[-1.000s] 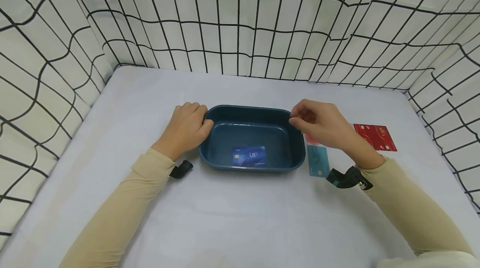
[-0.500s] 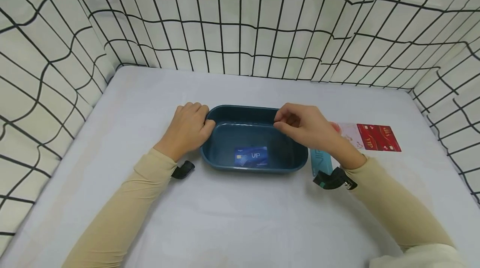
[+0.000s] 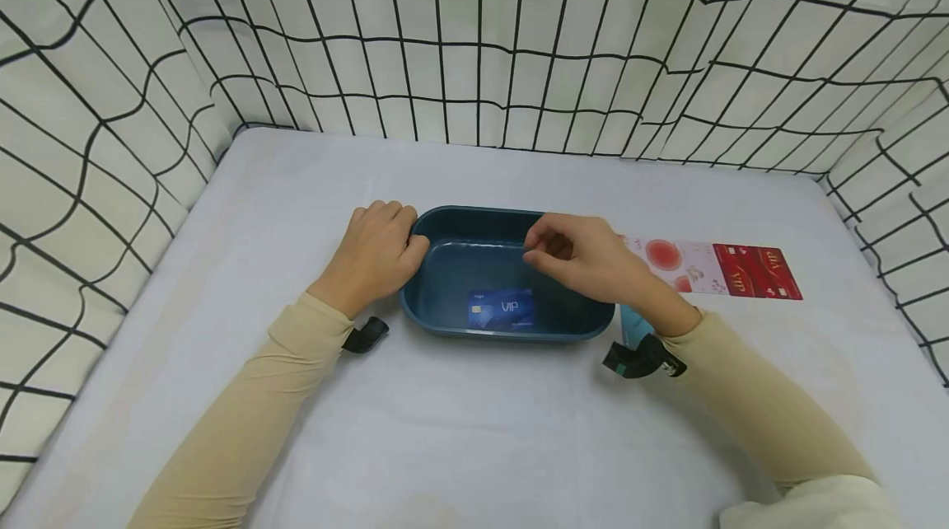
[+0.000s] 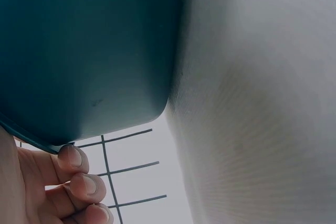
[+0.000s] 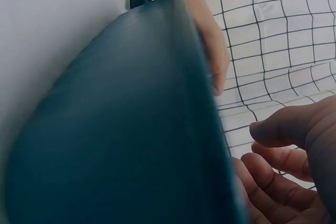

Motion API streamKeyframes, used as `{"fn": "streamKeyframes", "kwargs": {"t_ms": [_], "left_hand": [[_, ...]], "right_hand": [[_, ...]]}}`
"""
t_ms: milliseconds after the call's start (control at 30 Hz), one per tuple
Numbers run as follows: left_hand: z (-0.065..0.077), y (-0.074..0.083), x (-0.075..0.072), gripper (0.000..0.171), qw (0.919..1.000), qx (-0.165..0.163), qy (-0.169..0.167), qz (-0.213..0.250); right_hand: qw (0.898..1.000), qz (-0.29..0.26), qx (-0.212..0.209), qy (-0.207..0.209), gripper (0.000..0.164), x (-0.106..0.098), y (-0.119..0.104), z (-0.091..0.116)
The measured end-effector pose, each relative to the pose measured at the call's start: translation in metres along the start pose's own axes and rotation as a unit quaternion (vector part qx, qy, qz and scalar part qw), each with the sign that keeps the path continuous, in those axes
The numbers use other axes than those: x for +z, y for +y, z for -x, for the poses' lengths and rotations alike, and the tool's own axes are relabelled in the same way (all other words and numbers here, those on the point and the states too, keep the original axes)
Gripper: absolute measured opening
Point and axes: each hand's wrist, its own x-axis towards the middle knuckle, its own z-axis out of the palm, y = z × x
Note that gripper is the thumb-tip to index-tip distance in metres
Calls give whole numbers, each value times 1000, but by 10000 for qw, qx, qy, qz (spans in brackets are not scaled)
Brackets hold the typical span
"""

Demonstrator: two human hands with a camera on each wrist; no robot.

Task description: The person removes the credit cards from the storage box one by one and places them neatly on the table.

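A dark teal plastic tray [image 3: 474,265] stands on the white table, with a blue VIP card [image 3: 501,309] lying inside near its front wall. My left hand [image 3: 376,251] grips the tray's left rim; in the left wrist view, curled fingers [image 4: 84,184] meet the rim's edge. Over the right part of the tray hovers my right hand [image 3: 589,255], fingers loosely bent. A narrow gap separates its thumb [image 5: 283,124] from the index finger in the right wrist view, and nothing shows between them. Right of the tray lies a teal card [image 3: 634,325], partly covered by the right wrist.
Pink cards with red circles [image 3: 685,263] lie to the right of the tray, beside red VIP cards [image 3: 758,271]. Black grid netting [image 3: 474,43] over pale walls encloses the table's back and sides. A black wrist camera [image 3: 643,358] sits at the right wrist.
The right hand has moved left from the tray's right rim to above its interior, exposing more of the pink cards. The right wrist now covers more of the teal card. My left hand stays on the rim.
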Motion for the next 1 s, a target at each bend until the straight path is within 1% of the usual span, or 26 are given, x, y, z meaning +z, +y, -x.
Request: {"fn": "streamKeyframes", "kwargs": {"t_ms": [233, 533, 733, 1000], "left_hand": [[-1, 1, 0, 27, 9999, 65, 121, 38], [0, 1, -1, 28, 10000, -18, 27, 71], [0, 1, 1, 28, 10000, -4, 48, 78], [0, 1, 1, 25, 9999, -20, 54, 123]], "right_hand": [[9998, -115, -189, -2, 13, 7, 0, -2], [9993, -160, -337, -82, 13, 18, 2, -6], [9989, -141, -426, -117, 14, 24, 5, -8], [9979, -137, -515, -358, 18, 29, 8, -12]]}}
